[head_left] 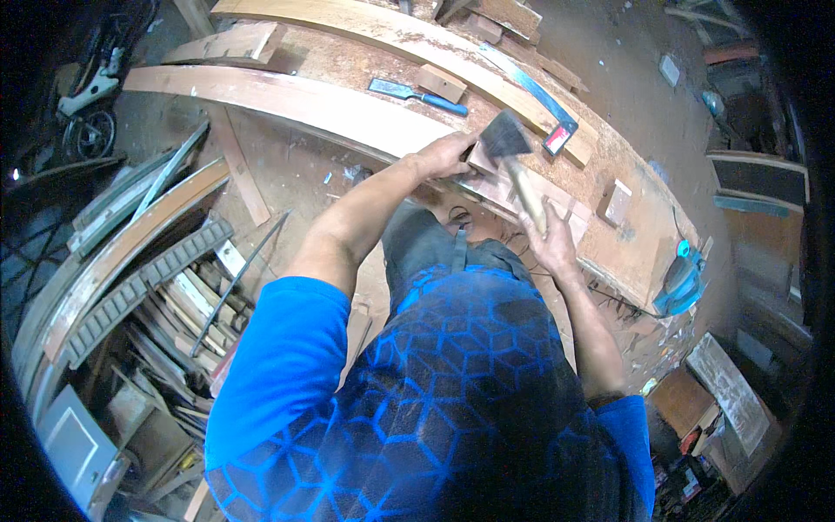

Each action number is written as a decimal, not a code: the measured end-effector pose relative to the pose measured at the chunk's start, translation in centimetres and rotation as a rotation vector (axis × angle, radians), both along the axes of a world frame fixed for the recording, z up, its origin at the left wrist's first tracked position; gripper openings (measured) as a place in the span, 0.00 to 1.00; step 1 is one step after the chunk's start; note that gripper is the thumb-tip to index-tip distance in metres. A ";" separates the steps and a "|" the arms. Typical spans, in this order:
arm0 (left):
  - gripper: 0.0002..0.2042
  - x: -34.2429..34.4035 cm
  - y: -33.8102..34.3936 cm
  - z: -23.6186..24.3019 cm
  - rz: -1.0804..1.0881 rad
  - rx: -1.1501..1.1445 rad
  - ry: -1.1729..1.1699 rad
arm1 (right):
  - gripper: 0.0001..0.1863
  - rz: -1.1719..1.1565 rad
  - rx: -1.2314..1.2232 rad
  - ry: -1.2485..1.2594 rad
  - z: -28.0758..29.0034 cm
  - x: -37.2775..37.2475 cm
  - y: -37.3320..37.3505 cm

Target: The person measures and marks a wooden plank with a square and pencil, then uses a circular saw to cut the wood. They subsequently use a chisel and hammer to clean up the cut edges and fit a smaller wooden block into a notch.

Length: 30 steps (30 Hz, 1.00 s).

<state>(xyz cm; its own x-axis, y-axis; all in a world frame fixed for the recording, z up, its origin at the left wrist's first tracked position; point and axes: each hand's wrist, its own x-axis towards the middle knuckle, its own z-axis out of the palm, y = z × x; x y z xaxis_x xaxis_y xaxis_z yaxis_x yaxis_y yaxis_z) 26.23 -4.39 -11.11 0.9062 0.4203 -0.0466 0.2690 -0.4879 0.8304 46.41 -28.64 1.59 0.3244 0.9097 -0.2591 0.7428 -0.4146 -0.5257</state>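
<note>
My right hand [554, 239] is closed around the pale wooden handle of a short tool [526, 193]. Its broad dark head [504, 137] is blurred, and I cannot tell if it is a mallet or a hatchet. The head hangs over the bench just beside my left hand [445, 157]. That hand grips the near edge of a piece of wood [481, 160] at the right end of a long pale board [348, 104]; its fingertips are partly hidden. A blue-handled chisel [439, 103] lies flat beyond my left hand, next to a small wood block [442, 83].
Farther back on the dusty workbench [639, 252] lie a try square [557, 135] and a long curved plank [391, 30]. A small block [615, 202] and a teal object [681, 280] sit to the right. Stacked timber [187, 304] fills the left floor; a motorbike [91, 113] stands behind.
</note>
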 end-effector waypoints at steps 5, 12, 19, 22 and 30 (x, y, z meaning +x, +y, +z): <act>0.34 -0.1 0.4 -0.2 -0.005 -0.024 0.042 | 0.29 0.047 -0.180 0.012 2.0 -1.4 1.3; 0.39 -1.3 0.2 0.9 0.069 -0.032 -0.053 | 0.27 -0.069 -0.095 0.010 3.2 -2.0 -0.6; 0.28 -1.7 1.1 -0.9 -0.025 -0.021 -0.109 | 0.24 -0.136 -0.141 0.106 3.9 -1.8 -0.7; 0.28 -1.2 1.3 -0.9 -0.036 -0.041 -0.134 | 0.23 -0.114 -0.161 0.094 3.9 -2.0 -0.2; 0.25 -0.6 1.9 -1.3 -0.038 -0.006 -0.188 | 0.18 -0.136 -0.131 0.164 1.3 -1.5 0.7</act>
<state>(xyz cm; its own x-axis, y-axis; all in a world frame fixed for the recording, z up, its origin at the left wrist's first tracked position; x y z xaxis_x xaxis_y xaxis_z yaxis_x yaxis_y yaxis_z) 25.65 -2.47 -12.37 0.9143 0.3862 0.1222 0.0908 -0.4893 0.8674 44.88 -27.92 2.86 0.3858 0.8156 -0.4312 0.5844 -0.5777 -0.5698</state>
